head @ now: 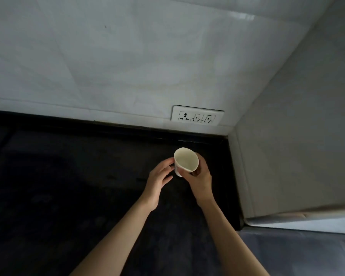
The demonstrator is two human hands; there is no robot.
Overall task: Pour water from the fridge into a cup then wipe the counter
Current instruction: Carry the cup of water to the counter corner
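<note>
**Near the counter's back right corner: cup in hand, spill risk**

I see one cup (pixel 186 161), tilted, right hand (pixel 200 177) fingers wrapped around it over the dark counter (pixel 68 176). Left hand (pixel 157 182) fingers spread, tips touching its side. Risk: a loosened grip drops it. Count: one cup, two hands, one socket plate (pixel 197 116).

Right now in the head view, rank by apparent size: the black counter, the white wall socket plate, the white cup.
1. Black counter, by far the largest.
2. White wall socket plate.
3. White cup, held by the right hand.
Plate and cup look close; the cup is nearer the camera, so that order is unsure.
</note>
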